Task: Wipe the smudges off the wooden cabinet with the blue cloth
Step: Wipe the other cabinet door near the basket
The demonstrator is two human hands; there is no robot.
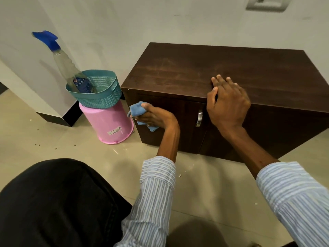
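The wooden cabinet [204,72] is a low, dark brown box standing on the tiled floor [44,139] against a pale wall [142,20]. Its flat top shows faint, dusty smears across the grain, most of them toward the left and middle. The front has 2 doors, with a metal handle [199,118] on the left one near the seam between them.

The blue cloth [136,111] is a soft, light blue rag, bunched into a wad. It sits against the cabinet's front at the upper left corner of the left door, with loose ends showing above and below the fingers.

The left hand [153,117] is curled tight around the cloth and presses it to the door; the wrist is bent, the forearm rises from a striped sleeve [156,193]. The right hand [227,102] lies flat over the front edge of the cabinet top, fingers straight and spread on the wood, thumb hooked down over the edge just above the handle. The 2 hands are well apart.

Left of the cabinet, a pink bucket [108,123] stands upside down, carrying a teal basket [99,93] with a spray bottle [67,66] leaning in it. A dark trouser knee [53,202] fills the lower left.
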